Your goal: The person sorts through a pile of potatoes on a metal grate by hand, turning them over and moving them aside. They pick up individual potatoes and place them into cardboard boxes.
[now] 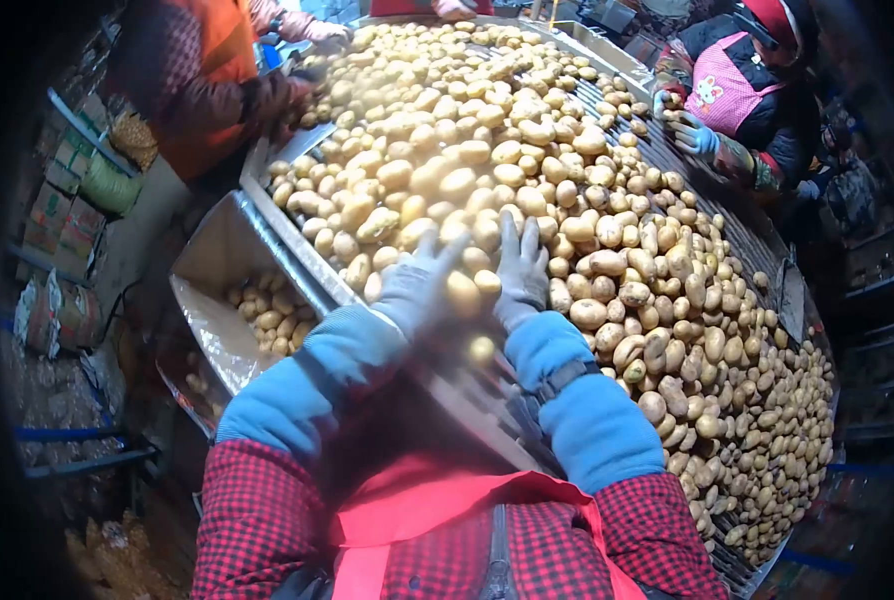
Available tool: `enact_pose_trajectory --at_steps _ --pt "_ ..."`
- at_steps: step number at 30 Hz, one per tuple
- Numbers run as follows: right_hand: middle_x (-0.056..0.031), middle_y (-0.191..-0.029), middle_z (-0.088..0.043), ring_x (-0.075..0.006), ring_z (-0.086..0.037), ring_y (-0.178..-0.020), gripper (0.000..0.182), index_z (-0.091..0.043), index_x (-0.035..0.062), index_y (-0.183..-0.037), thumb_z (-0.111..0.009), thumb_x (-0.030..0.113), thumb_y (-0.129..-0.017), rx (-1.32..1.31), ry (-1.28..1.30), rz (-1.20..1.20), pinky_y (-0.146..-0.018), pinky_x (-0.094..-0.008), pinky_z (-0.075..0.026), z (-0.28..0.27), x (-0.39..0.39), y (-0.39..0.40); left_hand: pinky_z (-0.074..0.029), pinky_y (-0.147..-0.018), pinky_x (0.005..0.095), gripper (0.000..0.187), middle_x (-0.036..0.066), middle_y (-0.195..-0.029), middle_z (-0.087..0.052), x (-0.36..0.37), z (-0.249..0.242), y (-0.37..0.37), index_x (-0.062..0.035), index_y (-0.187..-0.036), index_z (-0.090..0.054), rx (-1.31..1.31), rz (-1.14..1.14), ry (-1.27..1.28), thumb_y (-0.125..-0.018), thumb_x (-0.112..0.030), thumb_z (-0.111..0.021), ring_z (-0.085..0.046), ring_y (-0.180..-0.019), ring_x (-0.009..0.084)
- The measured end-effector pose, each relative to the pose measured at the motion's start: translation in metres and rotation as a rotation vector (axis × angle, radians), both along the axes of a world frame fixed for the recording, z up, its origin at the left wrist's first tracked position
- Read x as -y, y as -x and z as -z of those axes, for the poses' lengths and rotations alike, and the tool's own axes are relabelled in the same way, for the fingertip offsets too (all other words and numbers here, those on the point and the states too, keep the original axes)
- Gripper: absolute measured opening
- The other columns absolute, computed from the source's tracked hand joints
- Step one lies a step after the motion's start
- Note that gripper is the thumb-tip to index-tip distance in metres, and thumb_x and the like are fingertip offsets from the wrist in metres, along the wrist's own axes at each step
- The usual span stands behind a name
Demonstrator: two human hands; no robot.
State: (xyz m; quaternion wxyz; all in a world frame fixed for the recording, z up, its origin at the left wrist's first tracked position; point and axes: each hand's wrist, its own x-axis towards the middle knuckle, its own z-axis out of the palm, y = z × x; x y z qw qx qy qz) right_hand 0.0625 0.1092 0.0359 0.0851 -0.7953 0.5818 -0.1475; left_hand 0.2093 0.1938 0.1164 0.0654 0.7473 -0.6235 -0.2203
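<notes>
Potatoes (pixel 607 262) lie heaped over a wide slatted table. My left hand (pixel 419 283), in a grey glove, rests at the near edge of the heap with its fingers spread, touching potatoes. Just to its right, my right hand (pixel 520 268), also gloved, lies on the heap with its fingers apart and pointing forward. Several potatoes (pixel 464 292) sit between the two hands, partly blurred. One small potato (pixel 481 350) is below them, near the table's edge. Neither hand is closed round a potato.
A lined box (pixel 207 310) holding potatoes stands left of the table's metal rim (pixel 302 255). One person (pixel 212 90) works at the upper left, another (pixel 737 100) at the upper right, and a third person's hand (pixel 455 9) shows at the far edge.
</notes>
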Motion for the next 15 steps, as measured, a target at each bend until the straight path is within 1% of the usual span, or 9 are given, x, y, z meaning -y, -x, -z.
enact_pose_trajectory --at_steps 3,4,6,8,11,12,13,14,15 --pt "-0.0177 -0.167 -0.023 -0.0495 -0.049 -0.130 0.077 -0.024 0.0403 -0.161 -0.054 0.010 -0.096 0.052 -0.109 0.081 -0.097 -0.0542 -0.056 -0.004 0.038 -0.032 -0.051 -0.106 0.0500 0.115 0.026 -0.164 -0.029 0.035 0.035 -0.023 -0.0287 -0.163 -0.027 -0.039 -0.011 0.255 -0.066 -0.007 -0.085 -0.056 -0.130 0.0467" --pt "-0.0192 -0.167 -0.021 -0.0493 -0.048 -0.131 0.078 -0.024 0.0398 -0.161 -0.055 0.010 -0.096 -0.002 -0.099 0.132 -0.098 -0.0545 -0.056 0.004 0.057 -0.044 -0.051 -0.106 0.0479 0.109 0.026 -0.163 -0.030 0.042 0.008 -0.023 -0.0257 -0.163 -0.026 -0.017 -0.035 0.165 -0.071 -0.008 -0.083 -0.056 -0.130 0.0462" --pt "-0.0207 -0.168 -0.017 -0.0494 -0.046 -0.133 0.079 -0.023 0.0382 -0.162 -0.055 0.010 -0.095 0.124 -0.113 0.163 -0.101 -0.0540 -0.055 0.017 0.087 -0.058 -0.051 -0.106 0.0475 0.106 0.028 -0.162 -0.032 0.068 0.027 -0.039 -0.0255 -0.163 -0.027 0.068 -0.100 0.276 -0.073 -0.008 -0.081 -0.057 -0.129 0.0467" --pt "-0.0218 -0.169 -0.014 -0.0515 -0.044 -0.137 0.079 -0.022 0.0382 -0.162 -0.055 0.010 -0.096 0.248 0.020 0.150 -0.109 -0.0548 -0.048 0.030 0.118 -0.067 -0.051 -0.104 0.0499 0.104 0.031 -0.160 -0.032 0.089 0.034 -0.044 -0.0307 -0.162 -0.027 0.070 -0.126 0.241 -0.075 -0.007 -0.078 -0.059 -0.125 0.0484" --pt "-0.0236 -0.169 -0.009 -0.0510 -0.042 -0.139 0.086 -0.022 0.0385 -0.162 -0.056 0.002 -0.092 0.313 -0.046 0.152 -0.112 -0.0529 -0.045 -0.001 0.132 -0.081 -0.053 -0.102 0.0497 0.104 0.029 -0.160 -0.034 0.110 0.029 -0.054 -0.0319 -0.161 -0.027 0.124 -0.121 0.299 -0.075 -0.009 -0.080 -0.060 -0.123 0.0477" --pt "-0.0241 -0.169 -0.007 -0.0507 -0.041 -0.140 0.086 -0.022 0.0385 -0.162 -0.056 0.002 -0.093 0.313 -0.016 0.171 -0.113 -0.0525 -0.045 -0.004 0.142 -0.087 -0.053 -0.101 0.0495 0.102 0.028 -0.157 -0.038 0.122 0.020 -0.057 -0.0293 -0.160 -0.030 0.110 -0.098 0.214 -0.074 -0.013 -0.082 -0.060 -0.122 0.0460" --pt "-0.0245 -0.169 -0.007 -0.0503 -0.042 -0.140 0.087 -0.022 0.0394 -0.162 -0.057 0.002 -0.092 0.315 -0.009 0.223 -0.113 -0.0516 -0.045 -0.005 0.157 -0.093 -0.053 -0.100 0.0499 0.101 0.027 -0.155 -0.039 0.136 0.021 -0.059 -0.0269 -0.159 -0.032 0.151 -0.097 0.159 -0.073 -0.016 -0.083 -0.060 -0.122 0.0454" --pt "-0.0241 -0.168 -0.007 -0.0506 -0.038 -0.142 0.087 -0.022 0.0341 -0.162 -0.068 0.013 -0.091 0.268 0.161 0.234 -0.112 -0.0525 -0.045 0.013 0.178 -0.097 -0.053 -0.100 0.0502 0.100 0.026 -0.153 -0.041 0.149 0.026 -0.063 -0.0245 -0.158 -0.034 0.196 -0.094 0.102 -0.073 -0.020 -0.084 -0.060 -0.122 0.0448" --pt "-0.0245 -0.168 -0.008 -0.0505 -0.041 -0.140 0.090 -0.024 0.0341 -0.161 -0.075 0.021 -0.088 0.322 -0.012 0.237 -0.109 -0.0528 -0.048 -0.009 0.181 -0.098 -0.053 -0.099 0.0506 0.099 0.026 -0.150 -0.043 0.161 0.045 -0.069 -0.0205 -0.156 -0.036 0.269 -0.034 0.148 -0.072 -0.027 -0.086 -0.059 -0.121 0.0445"
